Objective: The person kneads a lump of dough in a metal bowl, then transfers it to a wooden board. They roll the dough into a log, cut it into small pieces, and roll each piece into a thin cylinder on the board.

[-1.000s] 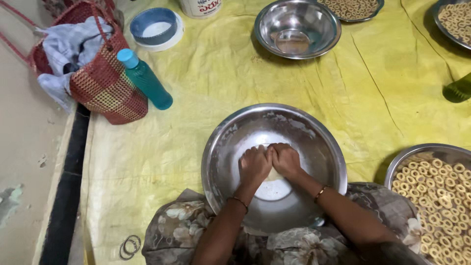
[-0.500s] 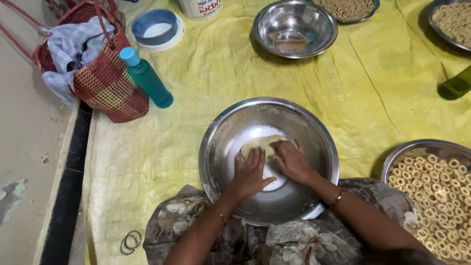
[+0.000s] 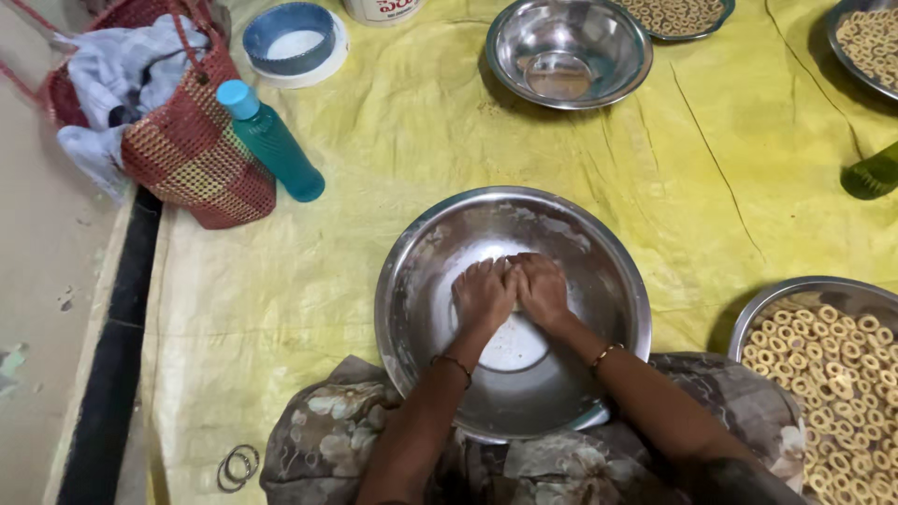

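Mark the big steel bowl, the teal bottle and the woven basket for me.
Big steel bowl (image 3: 416, 281): head view, bare left inner wall.
Teal bottle (image 3: 279, 150): head view, middle of its body.
Woven basket (image 3: 192, 154): head view, red checked side wall.

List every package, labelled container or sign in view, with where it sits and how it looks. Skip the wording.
White tub: top edge, left of centre, on the yellow sheet; round, white, with a printed red label, mostly cut off.
Teal bottle: lying against the red woven basket at left; cylindrical, lighter blue cap, no label visible.
No signs or screens.
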